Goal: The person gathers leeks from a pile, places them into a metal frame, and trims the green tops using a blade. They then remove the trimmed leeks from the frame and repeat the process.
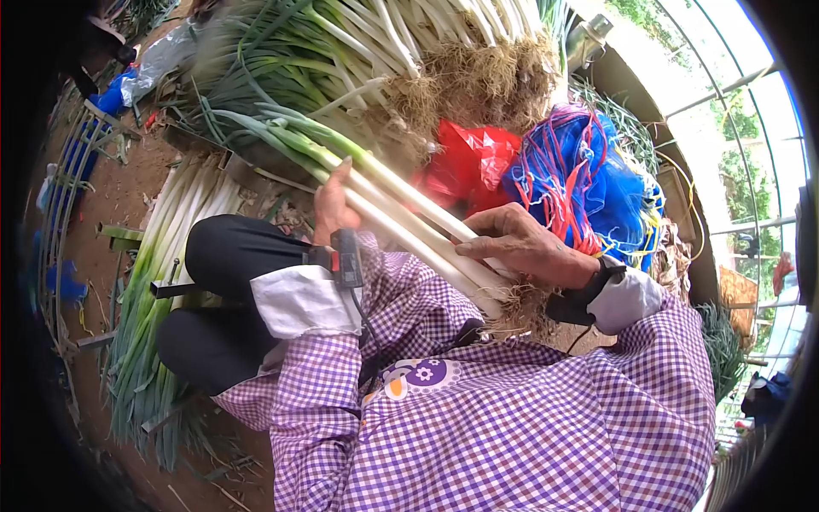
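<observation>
holds a bundle of green onions [401, 213] across the middle of the frame, green tops toward the upper left, white stalks slanting down to the lower right, tangled roots [522, 314] ending just below the right hand. clamps the right hand [520, 247] over the white stalks near the root end, fingers curled down across them. props the left hand [331, 209] against the bundle further up, left of centre, thumb pointing upward and touching the stalks; cannot tell whether its fingers close around them, the rest hidden behind the stalks. wears a small black and red device [346, 258] at the left wrist and a black strap [587, 294] at the right wrist, over the sleeves of a purple checked smock [512, 427] filling the lower right. bends a knee in black trousers [230, 252] at the left of centre. beyond the bundle, at the top of the frame, a large heap of onions [384, 51], roots facing right; below its root end a red plastic bag [469, 162] and, touching that, a blue net sack [589, 183] with red strings. along the left, on bare earth, a row of onions [158, 290] laid side by side.
</observation>
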`<action>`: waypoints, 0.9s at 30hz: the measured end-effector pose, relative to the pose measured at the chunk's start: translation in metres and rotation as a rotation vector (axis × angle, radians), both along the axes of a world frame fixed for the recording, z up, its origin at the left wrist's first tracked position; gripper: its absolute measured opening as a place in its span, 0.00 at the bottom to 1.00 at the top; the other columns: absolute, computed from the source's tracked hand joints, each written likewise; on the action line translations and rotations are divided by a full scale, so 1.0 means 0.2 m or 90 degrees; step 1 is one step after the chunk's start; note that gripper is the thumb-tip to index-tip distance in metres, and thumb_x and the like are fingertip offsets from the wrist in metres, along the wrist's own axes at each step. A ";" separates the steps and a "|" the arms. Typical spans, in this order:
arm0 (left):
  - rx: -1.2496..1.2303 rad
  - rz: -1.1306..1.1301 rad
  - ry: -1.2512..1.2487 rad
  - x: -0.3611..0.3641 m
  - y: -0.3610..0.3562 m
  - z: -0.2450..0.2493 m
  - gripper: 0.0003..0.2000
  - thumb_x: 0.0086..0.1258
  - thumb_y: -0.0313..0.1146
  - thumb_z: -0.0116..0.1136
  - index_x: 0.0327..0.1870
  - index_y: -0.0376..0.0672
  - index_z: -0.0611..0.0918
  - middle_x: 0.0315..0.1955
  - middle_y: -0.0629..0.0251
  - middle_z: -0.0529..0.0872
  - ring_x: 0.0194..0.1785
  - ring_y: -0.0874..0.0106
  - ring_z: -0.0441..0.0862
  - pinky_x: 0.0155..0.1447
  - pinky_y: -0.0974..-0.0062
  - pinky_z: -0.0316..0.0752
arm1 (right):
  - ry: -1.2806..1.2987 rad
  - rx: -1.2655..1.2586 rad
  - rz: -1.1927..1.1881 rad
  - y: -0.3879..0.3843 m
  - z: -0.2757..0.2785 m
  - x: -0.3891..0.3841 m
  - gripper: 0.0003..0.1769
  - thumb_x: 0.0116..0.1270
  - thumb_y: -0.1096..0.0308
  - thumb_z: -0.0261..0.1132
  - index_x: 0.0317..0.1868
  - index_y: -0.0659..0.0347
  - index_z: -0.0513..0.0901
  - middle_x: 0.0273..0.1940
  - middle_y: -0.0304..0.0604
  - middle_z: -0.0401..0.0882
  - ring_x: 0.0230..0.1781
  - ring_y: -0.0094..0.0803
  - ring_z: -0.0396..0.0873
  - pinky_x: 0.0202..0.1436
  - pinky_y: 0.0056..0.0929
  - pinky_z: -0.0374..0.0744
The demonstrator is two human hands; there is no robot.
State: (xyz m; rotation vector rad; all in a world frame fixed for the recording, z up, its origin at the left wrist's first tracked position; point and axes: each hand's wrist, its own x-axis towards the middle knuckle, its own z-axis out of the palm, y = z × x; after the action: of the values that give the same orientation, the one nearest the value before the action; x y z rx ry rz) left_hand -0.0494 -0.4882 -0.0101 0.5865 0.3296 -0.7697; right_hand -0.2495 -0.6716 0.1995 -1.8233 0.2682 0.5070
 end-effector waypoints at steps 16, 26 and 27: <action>0.048 0.095 -0.100 -0.08 0.01 0.10 0.22 0.69 0.30 0.70 0.60 0.33 0.77 0.49 0.50 0.89 0.48 0.61 0.88 0.54 0.61 0.85 | 0.031 -0.042 0.064 0.02 -0.15 -0.06 0.20 0.70 0.60 0.68 0.47 0.74 0.83 0.33 0.39 0.82 0.36 0.20 0.77 0.39 0.30 0.76; 0.097 0.172 -0.163 -0.10 -0.01 0.09 0.19 0.66 0.26 0.69 0.57 0.33 0.80 0.46 0.51 0.90 0.46 0.61 0.88 0.53 0.63 0.85 | 0.104 0.077 0.006 0.22 -0.26 0.12 0.27 0.64 0.61 0.77 0.56 0.69 0.82 0.40 0.40 0.85 0.43 0.25 0.81 0.50 0.29 0.79; 0.054 0.190 -0.178 -0.12 -0.01 0.14 0.18 0.66 0.26 0.70 0.55 0.33 0.81 0.46 0.51 0.90 0.47 0.62 0.88 0.53 0.63 0.84 | 0.070 0.082 -0.014 0.22 -0.31 0.11 0.23 0.64 0.63 0.78 0.53 0.69 0.84 0.39 0.39 0.86 0.40 0.22 0.81 0.46 0.27 0.79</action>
State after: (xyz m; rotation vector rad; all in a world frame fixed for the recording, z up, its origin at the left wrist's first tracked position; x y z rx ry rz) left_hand -0.0725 -0.4901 0.0179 0.6973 0.1864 -0.3812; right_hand -0.2285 -0.6270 0.1375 -1.6693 0.3226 0.5969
